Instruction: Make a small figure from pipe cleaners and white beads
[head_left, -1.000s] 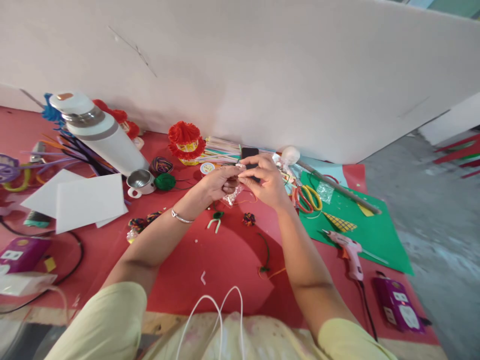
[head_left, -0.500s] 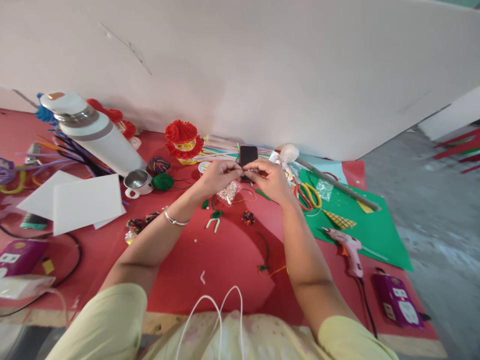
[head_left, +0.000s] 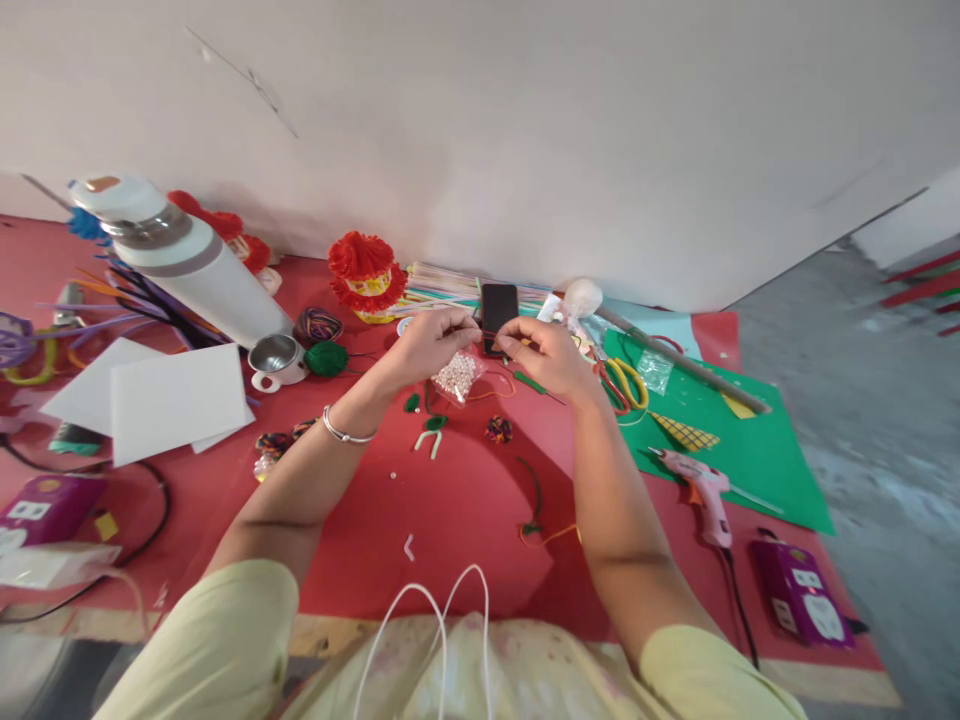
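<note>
My left hand (head_left: 433, 345) and my right hand (head_left: 553, 358) are raised over the far middle of the red table, a small gap between them. Both pinch with thumb and fingers, and a thin thread (head_left: 488, 334) seems to span the gap. It is too fine to make out well. Behind the fingertips lies a black phone (head_left: 500, 306). Just below my left hand is a clear bag of white pearl beads (head_left: 456, 376). Closer to me lie a small dark green piece with pale prongs (head_left: 431, 437) and a multicoloured yarn ball (head_left: 499, 430).
A tall white flask (head_left: 202, 270), a metal cup (head_left: 276, 358) and white sheets (head_left: 178, 402) stand or lie left. On the right are scissors (head_left: 628, 383), a pink glue gun (head_left: 701, 488) with its cord, and a purple power box (head_left: 802, 590). A wall (head_left: 525, 150) closes the back.
My hands have drawn slightly apart; their fingertips were almost together before. The view has shifted slightly. The things on the table lie as they did.
</note>
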